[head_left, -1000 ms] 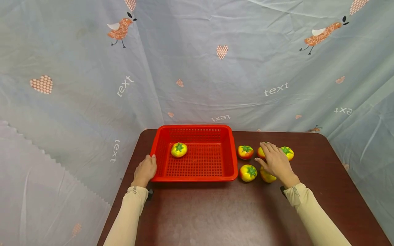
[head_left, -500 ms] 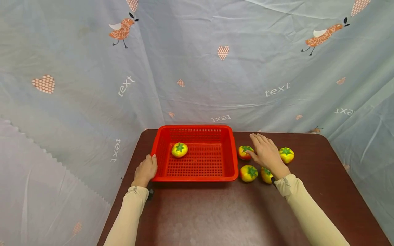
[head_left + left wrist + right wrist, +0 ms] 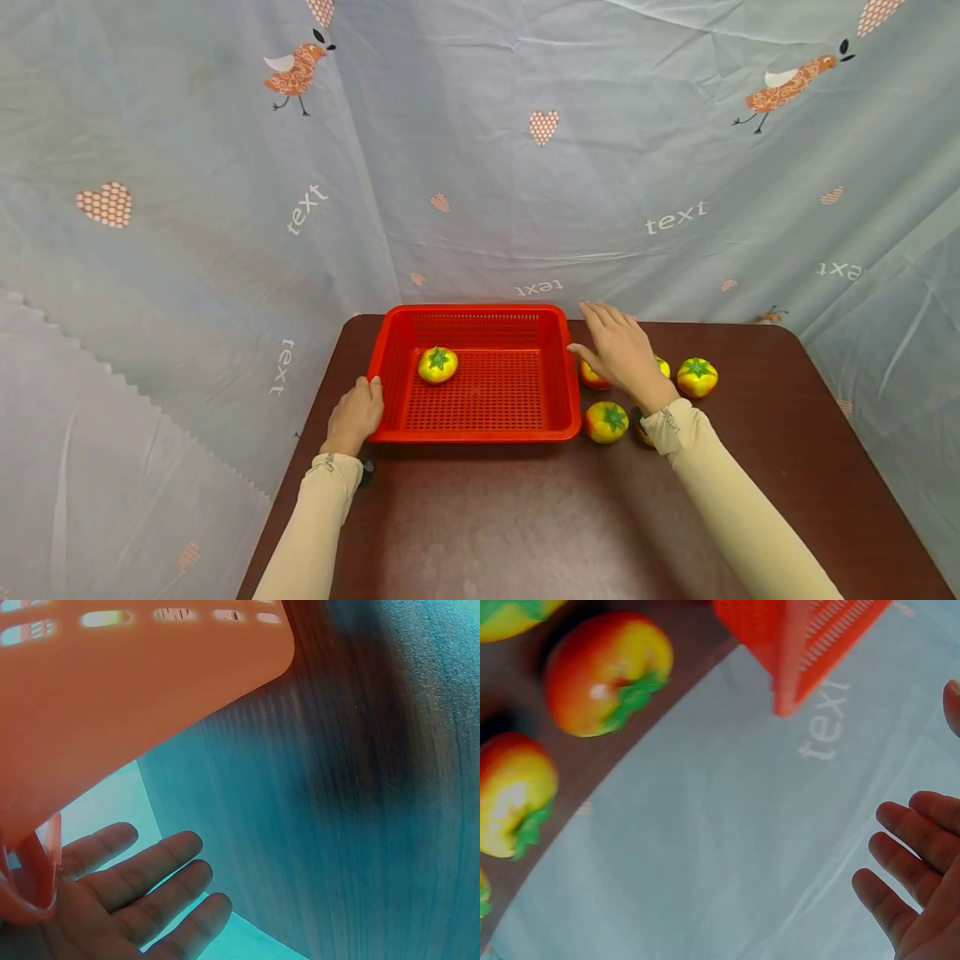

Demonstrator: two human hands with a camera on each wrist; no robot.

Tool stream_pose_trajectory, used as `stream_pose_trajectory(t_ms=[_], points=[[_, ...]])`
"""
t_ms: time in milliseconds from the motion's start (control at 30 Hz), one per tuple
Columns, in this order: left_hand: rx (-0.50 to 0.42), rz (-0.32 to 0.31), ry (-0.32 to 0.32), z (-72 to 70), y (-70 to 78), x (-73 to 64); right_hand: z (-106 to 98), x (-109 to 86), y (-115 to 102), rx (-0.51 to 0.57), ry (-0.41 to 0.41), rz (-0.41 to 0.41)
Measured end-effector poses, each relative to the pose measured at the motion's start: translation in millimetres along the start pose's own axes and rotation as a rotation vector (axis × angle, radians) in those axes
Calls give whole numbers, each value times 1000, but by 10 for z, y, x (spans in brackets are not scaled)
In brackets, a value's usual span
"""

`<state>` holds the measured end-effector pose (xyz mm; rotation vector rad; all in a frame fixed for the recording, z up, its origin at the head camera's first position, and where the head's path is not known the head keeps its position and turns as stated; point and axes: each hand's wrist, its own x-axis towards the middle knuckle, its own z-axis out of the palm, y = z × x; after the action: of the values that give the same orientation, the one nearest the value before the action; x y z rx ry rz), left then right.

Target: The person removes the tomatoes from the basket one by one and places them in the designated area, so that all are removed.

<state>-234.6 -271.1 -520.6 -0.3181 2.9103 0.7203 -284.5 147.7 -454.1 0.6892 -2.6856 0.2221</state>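
A red plastic basket [image 3: 476,436] with slotted walls stands at the back of the table. My left hand [image 3: 356,414] holds its left rim, the thumb over the rim; in the left wrist view its four fingers [image 3: 161,862] stretch out below, away from the wall. Inside the basket lies one yellow persimmon-like fruit [image 3: 437,366] with a green leafy top. My right hand [image 3: 621,352] hovers beside the basket's right rim, fingers spread and nothing in it. Beneath it, a red-yellow fruit [image 3: 595,377] is partly hidden. Another fruit [image 3: 606,422] lies nearer the front.
Further right is another fruit [image 3: 697,377]; two more are mostly covered by the right hand and wrist. The dark brown table [image 3: 480,517] extends forward and to the right. A grey-blue curtain [image 3: 480,200] with birds and hearts hangs behind and at both sides.
My right hand has moved left and back from above the right-hand fruits to the basket's right rim, empty throughout. The left hand and the basket stay in place.
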Motion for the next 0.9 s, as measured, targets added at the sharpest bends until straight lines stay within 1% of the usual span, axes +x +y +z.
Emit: stream_pose_trajectory(t_ms=[267,900], points=[[-3,-6,-1,0,-3,-4,-94,314,-165,-23,-6,-37],[19,12,25,-9,1,-11,-218,875,-567,13,-6,-79]])
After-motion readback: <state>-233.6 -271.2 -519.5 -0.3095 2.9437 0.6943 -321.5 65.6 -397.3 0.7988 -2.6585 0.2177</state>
